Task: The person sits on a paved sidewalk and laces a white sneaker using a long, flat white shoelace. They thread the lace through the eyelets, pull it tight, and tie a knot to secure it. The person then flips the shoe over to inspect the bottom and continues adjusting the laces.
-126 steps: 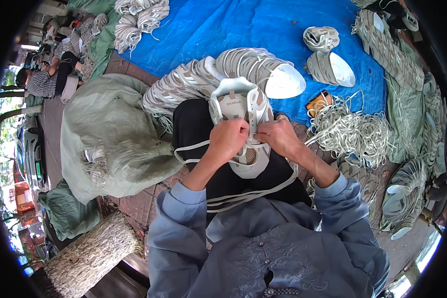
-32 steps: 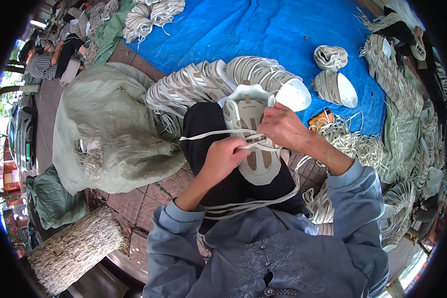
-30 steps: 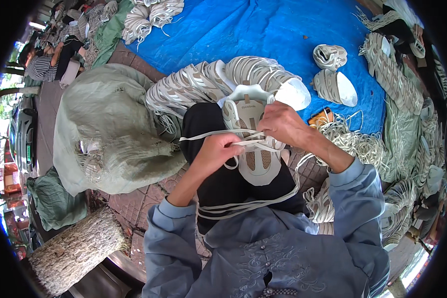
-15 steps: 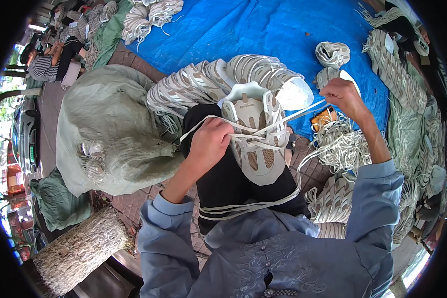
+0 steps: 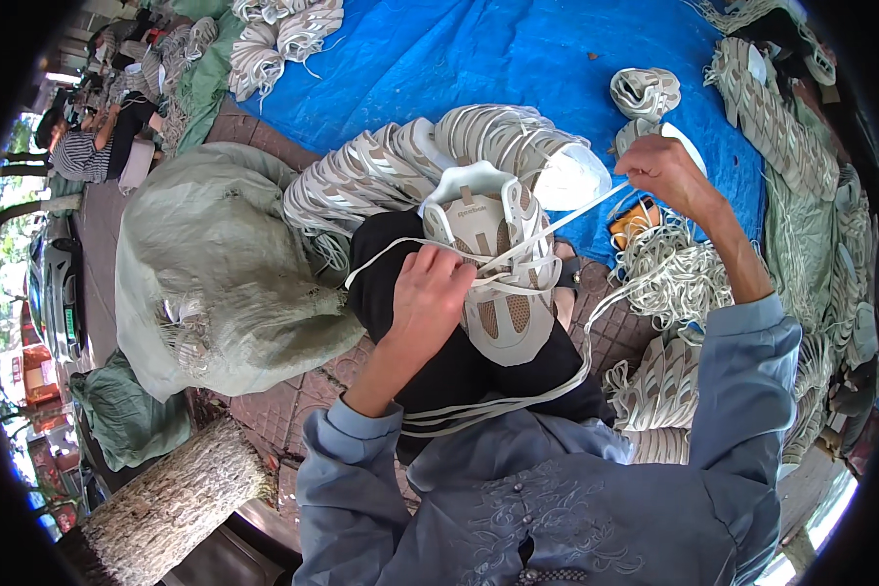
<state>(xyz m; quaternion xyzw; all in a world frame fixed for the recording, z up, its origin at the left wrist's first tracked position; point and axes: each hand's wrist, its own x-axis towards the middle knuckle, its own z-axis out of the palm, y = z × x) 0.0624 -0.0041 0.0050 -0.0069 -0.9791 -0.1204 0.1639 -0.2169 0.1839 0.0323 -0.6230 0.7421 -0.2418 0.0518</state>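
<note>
Person seated, cream shoe upper (image 5: pixel 498 269) lying on their lap over black trousers (image 5: pixel 459 361), toe end toward the body.

Left hand (image 5: pixel 430 293): fingers curled, pressing down on the left side of the upper and pinching the white lace (image 5: pixel 566 220) where it crosses the eyelets. A loop of the same lace trails off to the left of that hand.

Right hand (image 5: pixel 664 171): raised up and out, well apart from the upper, thumb and fingers closed on the free end of the lace. Lace runs taut in a straight line from that hand down to the upper.

Just beyond the left hand: a fanned stack of cream uppers (image 5: pixel 410 166) on the blue tarp (image 5: pixel 479 59). Below the right hand: tangle of loose white laces (image 5: pixel 669 273). Further right of the right arm: more stacked uppers (image 5: pixel 801 137). Left of the left hand: large pale green sack (image 5: pixel 215 264), bulging, with a tree stump (image 5: pixel 171 508) near the left elbow. Blue sleeves on both forearms.
</note>
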